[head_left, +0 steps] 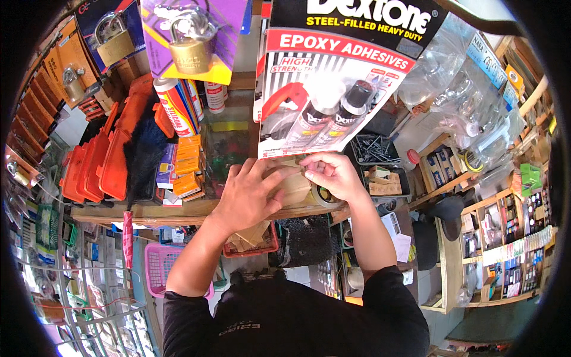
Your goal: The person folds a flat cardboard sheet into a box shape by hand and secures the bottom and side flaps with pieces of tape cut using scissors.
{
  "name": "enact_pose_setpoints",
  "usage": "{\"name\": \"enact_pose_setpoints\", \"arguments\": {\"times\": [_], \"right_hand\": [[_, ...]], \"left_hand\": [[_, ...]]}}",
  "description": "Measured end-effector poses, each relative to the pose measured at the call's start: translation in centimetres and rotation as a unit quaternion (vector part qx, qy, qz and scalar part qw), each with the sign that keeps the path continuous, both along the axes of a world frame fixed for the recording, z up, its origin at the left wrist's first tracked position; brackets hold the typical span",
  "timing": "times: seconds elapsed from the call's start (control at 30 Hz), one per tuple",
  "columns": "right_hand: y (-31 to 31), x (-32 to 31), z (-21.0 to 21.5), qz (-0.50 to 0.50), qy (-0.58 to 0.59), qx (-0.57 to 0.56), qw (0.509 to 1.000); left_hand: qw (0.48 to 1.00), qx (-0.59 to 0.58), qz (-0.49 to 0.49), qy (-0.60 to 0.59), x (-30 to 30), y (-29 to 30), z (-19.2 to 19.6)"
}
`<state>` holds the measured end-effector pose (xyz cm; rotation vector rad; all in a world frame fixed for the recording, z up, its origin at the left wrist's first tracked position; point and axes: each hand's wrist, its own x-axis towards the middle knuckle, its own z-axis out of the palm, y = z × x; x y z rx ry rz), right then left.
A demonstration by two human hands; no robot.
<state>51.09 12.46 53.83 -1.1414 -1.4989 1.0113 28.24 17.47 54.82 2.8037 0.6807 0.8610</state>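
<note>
On the wooden-edged counter, my left hand [248,195] lies with its fingers apart over a piece of brown paper [295,189]. My right hand [335,174] is at the far right corner of that paper, thumb and forefinger pinched together. Something small and dark shows at those fingertips, too small to name. A roll of tape [324,196] lies partly under the right wrist, beside the paper. Just beyond both hands hangs a large blister card of epoxy adhesive tubes [333,89], which hides the counter behind it.
Carded padlocks [191,50] hang at upper left. Orange plastic cases [113,160], small orange boxes [189,163] and a sealant tube [175,107] stand left of my hands. Right lie a tray of screws [375,149] and a tray of small boxes [383,183]. A red tray [253,244] sits below the counter edge.
</note>
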Motion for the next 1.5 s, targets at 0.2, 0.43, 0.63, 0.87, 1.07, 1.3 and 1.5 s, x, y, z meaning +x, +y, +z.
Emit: {"name": "enact_pose_setpoints", "arguments": {"times": [0.2,0.43,0.63,0.87,1.07,1.3,1.5], "right_hand": [[0.0,0.1,0.3,0.023,0.014,0.005,1.0],[-0.6,0.3,0.4,0.028,-0.011,0.016,0.999],[-1.7,0.3,-0.3,0.026,0.002,0.028,0.999],[-2.9,0.2,-1.4,0.015,0.009,0.071,0.997],[-3.0,-0.2,-1.8,-0.001,0.013,0.079,0.997],[-3.1,-0.1,-2.6,-0.015,-0.024,0.096,0.995],[-3.1,-0.2,-2.9,-0.018,-0.027,0.101,0.994]], "left_hand": [[1.0,0.014,-0.017,-0.019,-0.1,0.1,-0.1],[0.999,-0.006,-0.041,-0.015,-0.1,0.2,0.2],[0.998,0.043,-0.048,-0.01,0.0,-0.5,0.3],[0.995,0.086,-0.053,-0.008,0.1,-1.5,0.2],[0.992,0.111,-0.054,-0.004,0.1,-1.7,0.4],[0.992,0.113,-0.06,-0.012,0.1,-2.0,0.1],[0.992,0.113,-0.051,-0.003,0.1,-2.4,0.5]]}}
